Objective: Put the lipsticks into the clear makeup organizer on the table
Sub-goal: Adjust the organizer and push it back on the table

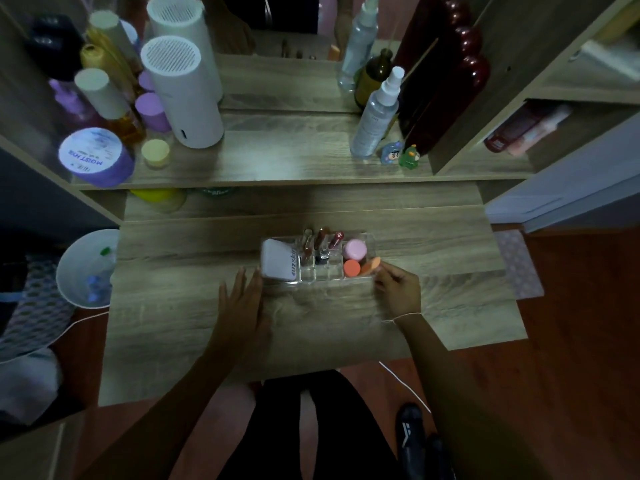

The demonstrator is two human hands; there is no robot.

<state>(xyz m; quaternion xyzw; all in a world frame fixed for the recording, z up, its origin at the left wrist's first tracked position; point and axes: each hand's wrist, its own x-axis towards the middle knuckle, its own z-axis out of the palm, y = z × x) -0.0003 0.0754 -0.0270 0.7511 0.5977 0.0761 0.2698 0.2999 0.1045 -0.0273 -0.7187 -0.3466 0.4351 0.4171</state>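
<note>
Lipsticks are stood in the clear ribbed organizer; its left side is met by the flat left hand, an orange tube is pinched by the right hand

Table: wood-grain top, matt, pale grey-brown. Organizer: clear hard plastic, glossy walls. Lipsticks: glossy tubes, reddish-brown. White box: smooth, slight sheen. Pink jar and orange lid: smooth plastic, matt. Spray bottle: translucent plastic. Floor: red-brown, faint shine.
</note>
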